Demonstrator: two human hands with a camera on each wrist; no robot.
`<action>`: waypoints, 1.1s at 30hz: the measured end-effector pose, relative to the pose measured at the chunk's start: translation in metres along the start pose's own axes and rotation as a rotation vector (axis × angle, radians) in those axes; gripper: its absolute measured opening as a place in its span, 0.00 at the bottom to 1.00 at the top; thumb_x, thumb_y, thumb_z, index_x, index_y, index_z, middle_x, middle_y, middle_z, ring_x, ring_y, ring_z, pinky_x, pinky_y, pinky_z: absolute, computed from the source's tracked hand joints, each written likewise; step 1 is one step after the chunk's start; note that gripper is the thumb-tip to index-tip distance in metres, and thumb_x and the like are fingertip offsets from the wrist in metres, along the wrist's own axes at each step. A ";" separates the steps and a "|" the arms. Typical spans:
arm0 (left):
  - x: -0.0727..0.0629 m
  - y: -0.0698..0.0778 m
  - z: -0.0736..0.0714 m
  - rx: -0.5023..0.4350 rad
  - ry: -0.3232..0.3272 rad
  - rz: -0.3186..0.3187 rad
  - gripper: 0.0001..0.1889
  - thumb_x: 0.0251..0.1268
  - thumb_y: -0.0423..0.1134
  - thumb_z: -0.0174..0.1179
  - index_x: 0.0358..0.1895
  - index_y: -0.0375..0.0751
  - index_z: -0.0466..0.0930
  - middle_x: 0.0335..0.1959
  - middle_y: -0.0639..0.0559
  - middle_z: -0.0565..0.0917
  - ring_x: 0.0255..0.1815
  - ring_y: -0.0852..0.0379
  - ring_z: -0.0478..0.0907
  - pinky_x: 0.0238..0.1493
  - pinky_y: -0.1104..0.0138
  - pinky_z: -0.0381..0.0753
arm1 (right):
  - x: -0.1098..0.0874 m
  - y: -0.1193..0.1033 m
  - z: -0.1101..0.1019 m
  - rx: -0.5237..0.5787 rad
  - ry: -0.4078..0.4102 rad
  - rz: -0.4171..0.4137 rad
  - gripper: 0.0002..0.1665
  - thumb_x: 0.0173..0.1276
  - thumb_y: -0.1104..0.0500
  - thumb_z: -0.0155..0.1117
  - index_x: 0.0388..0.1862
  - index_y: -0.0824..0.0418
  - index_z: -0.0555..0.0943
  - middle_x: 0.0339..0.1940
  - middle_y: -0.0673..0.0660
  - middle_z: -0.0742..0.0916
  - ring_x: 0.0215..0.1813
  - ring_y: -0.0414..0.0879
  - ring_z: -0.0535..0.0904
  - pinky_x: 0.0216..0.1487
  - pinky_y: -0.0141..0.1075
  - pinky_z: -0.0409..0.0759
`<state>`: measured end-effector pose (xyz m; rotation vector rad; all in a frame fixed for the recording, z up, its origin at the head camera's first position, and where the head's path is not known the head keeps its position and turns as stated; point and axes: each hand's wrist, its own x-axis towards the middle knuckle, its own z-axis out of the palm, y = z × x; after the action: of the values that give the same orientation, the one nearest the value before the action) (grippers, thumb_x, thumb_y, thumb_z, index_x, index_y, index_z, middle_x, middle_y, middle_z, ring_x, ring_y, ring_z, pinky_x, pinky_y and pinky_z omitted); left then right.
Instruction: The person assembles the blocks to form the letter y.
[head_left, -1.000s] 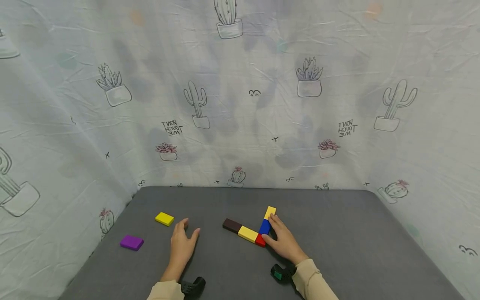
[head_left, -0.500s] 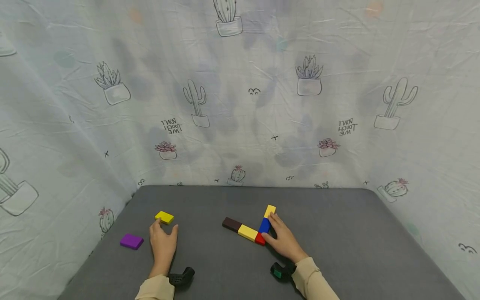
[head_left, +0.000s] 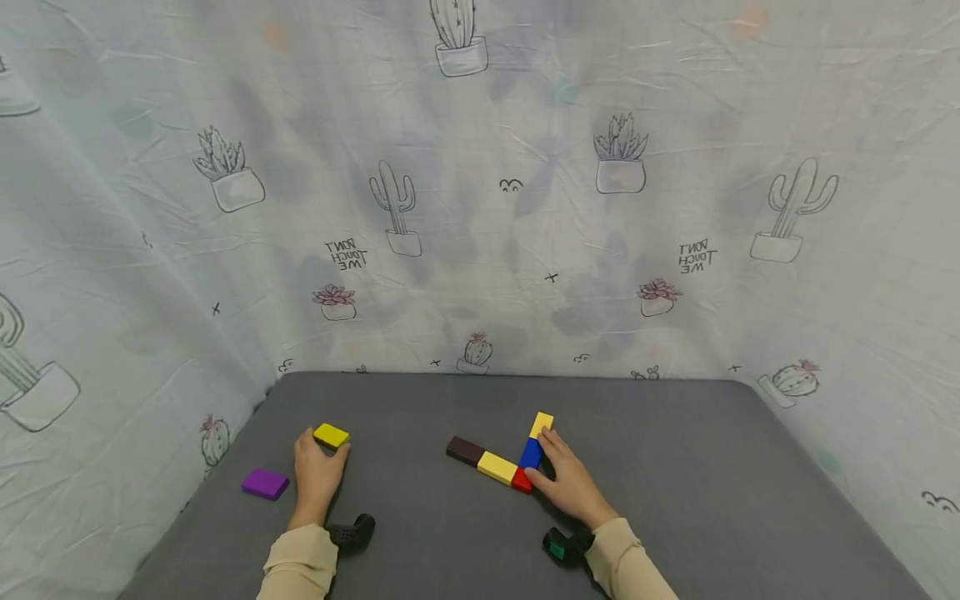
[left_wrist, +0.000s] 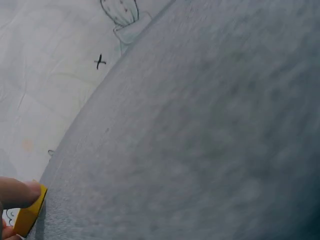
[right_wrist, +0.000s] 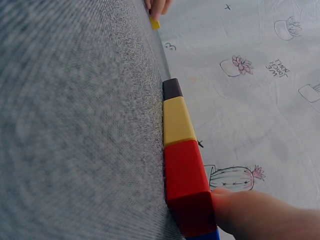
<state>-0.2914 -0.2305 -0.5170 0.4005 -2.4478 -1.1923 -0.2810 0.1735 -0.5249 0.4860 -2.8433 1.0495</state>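
Observation:
My left hand (head_left: 317,475) holds a bright yellow block (head_left: 332,434) between thumb and fingers at the table's left. In the left wrist view the thumb lies against that yellow block (left_wrist: 31,215). My right hand (head_left: 572,487) rests on a V-shaped row of blocks, fingers extended. Its thumb touches the red block (right_wrist: 185,170) at the corner, and its fingertips lie beside the blue block (head_left: 529,455) and the pale yellow block (head_left: 540,423) at the far end. The other arm has a second pale yellow block (head_left: 497,467) and a dark brown block (head_left: 465,451), end to end.
A purple block (head_left: 265,483) lies on the grey table (head_left: 420,533), left of my left hand. Black wrist devices sit on both wrists. A pale curtain (head_left: 480,300) with cactus drawings hangs behind and beside the table.
My left hand has moved left to the bright yellow block, and its thumb and fingers have closed about it. My right hand and the row of blocks have stayed in place.

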 end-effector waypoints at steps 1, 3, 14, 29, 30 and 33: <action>0.002 0.000 -0.001 0.006 -0.017 -0.005 0.39 0.62 0.32 0.57 0.68 0.16 0.45 0.65 0.19 0.53 0.66 0.25 0.53 0.66 0.38 0.54 | 0.000 0.000 0.000 0.000 0.000 0.001 0.44 0.67 0.41 0.59 0.73 0.63 0.60 0.75 0.60 0.62 0.76 0.57 0.53 0.71 0.55 0.57; 0.004 0.001 -0.002 0.026 -0.050 -0.012 0.39 0.62 0.32 0.57 0.69 0.17 0.44 0.66 0.19 0.52 0.66 0.25 0.52 0.66 0.38 0.54 | 0.000 0.000 -0.001 0.001 0.000 0.001 0.44 0.67 0.41 0.59 0.73 0.63 0.60 0.75 0.60 0.61 0.76 0.56 0.53 0.72 0.55 0.57; 0.014 0.002 -0.009 0.097 -0.138 -0.030 0.38 0.64 0.32 0.57 0.68 0.16 0.45 0.67 0.20 0.50 0.68 0.26 0.50 0.69 0.39 0.51 | 0.001 -0.001 -0.002 0.001 0.005 -0.005 0.44 0.66 0.41 0.59 0.73 0.63 0.61 0.75 0.60 0.62 0.76 0.56 0.53 0.71 0.56 0.57; 0.011 0.000 -0.006 0.000 -0.055 -0.071 0.36 0.60 0.31 0.61 0.65 0.17 0.52 0.61 0.22 0.56 0.60 0.28 0.60 0.64 0.41 0.59 | 0.003 -0.002 -0.003 -0.002 0.001 0.001 0.44 0.66 0.41 0.59 0.73 0.63 0.61 0.75 0.59 0.62 0.77 0.56 0.52 0.71 0.56 0.57; 0.011 0.000 -0.006 -0.005 -0.053 -0.075 0.36 0.60 0.31 0.61 0.65 0.17 0.52 0.60 0.22 0.56 0.59 0.28 0.60 0.64 0.41 0.60 | 0.003 -0.001 -0.002 -0.003 -0.002 0.001 0.44 0.66 0.40 0.59 0.73 0.63 0.61 0.75 0.59 0.62 0.77 0.56 0.52 0.71 0.56 0.57; 0.008 0.000 -0.006 -0.007 -0.053 -0.083 0.36 0.59 0.30 0.61 0.65 0.17 0.52 0.59 0.22 0.57 0.59 0.29 0.62 0.63 0.41 0.62 | 0.002 0.000 -0.001 -0.002 -0.008 0.002 0.44 0.67 0.40 0.58 0.73 0.63 0.60 0.75 0.59 0.62 0.77 0.56 0.52 0.72 0.55 0.57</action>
<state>-0.2960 -0.2384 -0.5121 0.4787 -2.4926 -1.2604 -0.2833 0.1737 -0.5235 0.4882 -2.8527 1.0468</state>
